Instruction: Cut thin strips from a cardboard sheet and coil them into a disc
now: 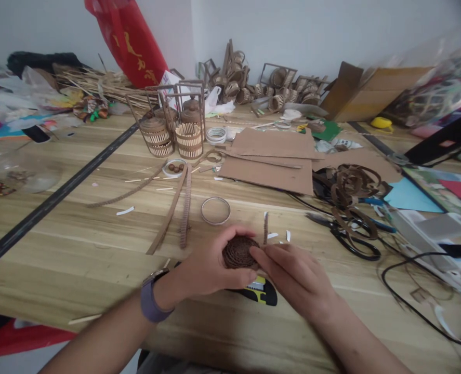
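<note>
A brown coil of corrugated strip [240,252] lies within the curved fingers and thumb of my left hand [210,262], which wears a purple-banded watch. My right hand [296,272] is closed at the coil's right edge, its thumb and index finger pinching there. A short piece of the same brown strip [265,228] stands up beyond the right fingertips. Beneath the hands a black and yellow tool [267,293] is partly hidden. Ahead of my left hand lies a thin metal ring [215,210].
Brown strips [171,213] lie left of the ring. Small slatted baskets [189,140] stand farther back, beside cardboard sheets [269,171]. Scissors [351,239], coiled strips [351,184] and black cables are on the right. A cardboard box [370,93] sits at the back right.
</note>
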`<state>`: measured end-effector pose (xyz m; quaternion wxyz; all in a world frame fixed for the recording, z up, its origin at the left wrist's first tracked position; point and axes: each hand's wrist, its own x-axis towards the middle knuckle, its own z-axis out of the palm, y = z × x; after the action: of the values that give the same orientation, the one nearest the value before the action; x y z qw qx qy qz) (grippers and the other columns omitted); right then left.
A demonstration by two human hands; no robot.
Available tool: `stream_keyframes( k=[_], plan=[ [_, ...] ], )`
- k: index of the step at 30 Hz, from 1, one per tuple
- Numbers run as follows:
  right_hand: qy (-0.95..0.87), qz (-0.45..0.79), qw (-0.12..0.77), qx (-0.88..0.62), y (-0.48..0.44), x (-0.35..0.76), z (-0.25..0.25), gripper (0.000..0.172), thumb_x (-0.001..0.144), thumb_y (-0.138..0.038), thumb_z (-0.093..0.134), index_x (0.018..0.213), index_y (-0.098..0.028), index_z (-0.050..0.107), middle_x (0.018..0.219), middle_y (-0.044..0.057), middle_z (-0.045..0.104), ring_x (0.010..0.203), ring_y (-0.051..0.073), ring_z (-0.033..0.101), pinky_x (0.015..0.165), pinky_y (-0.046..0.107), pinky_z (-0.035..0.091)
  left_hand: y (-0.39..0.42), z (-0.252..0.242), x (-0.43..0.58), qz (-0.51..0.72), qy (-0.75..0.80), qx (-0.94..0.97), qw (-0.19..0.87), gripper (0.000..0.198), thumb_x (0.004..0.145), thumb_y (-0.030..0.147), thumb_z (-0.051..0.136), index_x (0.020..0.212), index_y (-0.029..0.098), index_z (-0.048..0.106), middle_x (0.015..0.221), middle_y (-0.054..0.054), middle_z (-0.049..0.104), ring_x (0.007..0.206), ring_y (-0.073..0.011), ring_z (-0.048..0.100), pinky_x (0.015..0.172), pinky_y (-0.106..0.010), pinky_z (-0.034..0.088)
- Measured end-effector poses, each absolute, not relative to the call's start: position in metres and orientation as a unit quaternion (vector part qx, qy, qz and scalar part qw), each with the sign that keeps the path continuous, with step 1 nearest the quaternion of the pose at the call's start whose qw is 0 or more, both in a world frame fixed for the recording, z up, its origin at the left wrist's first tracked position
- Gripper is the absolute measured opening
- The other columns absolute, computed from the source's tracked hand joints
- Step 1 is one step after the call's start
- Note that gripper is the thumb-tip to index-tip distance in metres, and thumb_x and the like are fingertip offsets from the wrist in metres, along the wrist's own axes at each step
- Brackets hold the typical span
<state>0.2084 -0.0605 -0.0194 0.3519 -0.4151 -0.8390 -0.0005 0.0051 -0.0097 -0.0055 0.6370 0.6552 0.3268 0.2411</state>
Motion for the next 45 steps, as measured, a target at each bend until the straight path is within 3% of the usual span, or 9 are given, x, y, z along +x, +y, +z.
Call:
stream_keyframes(
  k=[5,9,15,18,20,24,30,40,45],
  plan=[
    [-0.869,-0.094,0.343,-0.345,-0.055,0.206,-0.011,0.034,0.096,-0.010,0.047,0.130,-0.015,0.053,0.082,0.003,0.073,0.064,0.015,0.064,0.053,0.027,0.050,-0.003,-0.006,0.004,0.207,0.382,0.715,0.548,0.067,0.070,0.050,0.079,0.126,0.021,0.058,0.119,-0.007,0.067,0.107,-0.0279,0.062,0.090,-0.039,0.049],
    [-0.862,-0.090,0.356,-0.349,-0.056,0.201,-0.017,0.038,0.097,-0.011,0.047,0.133,-0.020,0.053,0.088,0.003,0.074,0.064,0.014,0.065,0.055,0.026,0.052,-0.004,-0.002,0.003,0.198,0.401,0.738,0.505,0.053,0.072,0.040,0.076,0.119,0.021,0.062,0.110,-0.005,0.070,0.099,-0.0265,0.065,0.084,-0.038,0.050],
    [-0.782,-0.115,0.438,-0.428,-0.058,0.199,-0.023,0.031,0.086,-0.014,0.066,0.115,-0.027,0.063,0.097,0.005,0.071,0.084,0.019,0.069,0.072,0.032,0.057,-0.006,-0.001,0.004,0.273,0.434,0.711,0.482,0.049,0.072,0.033,0.071,0.118,0.021,0.059,0.111,-0.004,0.069,0.102,-0.0248,0.064,0.088,-0.035,0.049],
    [-0.756,-0.048,0.479,-0.443,-0.057,0.196,-0.018,0.012,0.087,-0.014,0.064,0.086,-0.024,0.058,0.074,0.000,0.064,0.067,0.015,0.064,0.061,0.027,0.053,-0.008,0.002,0.004,0.289,0.440,0.710,0.467,0.044,0.072,0.029,0.069,0.115,0.021,0.060,0.110,-0.003,0.069,0.101,-0.0245,0.063,0.088,-0.034,0.048],
    [-0.739,0.029,0.475,-0.478,-0.054,0.194,-0.017,0.017,0.090,-0.024,0.064,0.076,-0.023,0.054,0.066,-0.002,0.060,0.060,0.013,0.060,0.055,0.026,0.049,-0.009,0.005,0.004,0.294,0.433,0.709,0.472,0.044,0.072,0.029,0.068,0.115,0.021,0.059,0.110,-0.004,0.069,0.101,-0.0251,0.063,0.087,-0.034,0.048],
    [-0.689,0.193,0.465,-0.520,-0.050,0.190,-0.022,0.031,0.088,-0.054,0.063,0.083,-0.023,0.060,0.073,0.002,0.066,0.065,0.017,0.063,0.060,0.029,0.051,-0.009,0.002,0.004,0.287,0.386,0.729,0.487,0.049,0.074,0.032,0.069,0.119,0.019,0.056,0.116,-0.007,0.067,0.105,-0.0271,0.061,0.090,-0.036,0.047],
    [-0.650,0.320,0.473,-0.501,-0.049,0.191,-0.027,0.034,0.084,-0.055,0.067,0.075,-0.023,0.060,0.074,0.001,0.065,0.072,0.017,0.063,0.066,0.029,0.050,-0.003,-0.003,-0.004,0.270,0.315,0.757,0.505,0.059,0.080,0.036,0.072,0.132,0.020,0.047,0.129,-0.008,0.061,0.113,-0.0246,0.060,0.098,-0.036,0.045],
    [-0.647,0.369,0.463,-0.481,-0.044,0.195,-0.025,0.037,0.081,-0.057,0.070,0.074,-0.021,0.063,0.072,0.002,0.067,0.068,0.017,0.064,0.064,0.029,0.052,-0.005,0.003,-0.003,0.252,0.341,0.773,0.472,0.050,0.079,0.032,0.071,0.124,0.019,0.051,0.114,-0.007,0.066,0.102,-0.0232,0.062,0.089,-0.034,0.046],
    [-0.677,0.290,0.434,-0.519,-0.041,0.204,-0.019,0.026,0.091,-0.046,0.061,0.083,-0.022,0.068,0.075,0.003,0.070,0.064,0.016,0.063,0.059,0.028,0.051,0.004,-0.001,-0.008,0.298,0.374,0.721,0.502,0.046,0.082,0.038,0.068,0.121,0.020,0.052,0.106,-0.005,0.065,0.095,-0.0219,0.061,0.085,-0.034,0.048]
  ],
)
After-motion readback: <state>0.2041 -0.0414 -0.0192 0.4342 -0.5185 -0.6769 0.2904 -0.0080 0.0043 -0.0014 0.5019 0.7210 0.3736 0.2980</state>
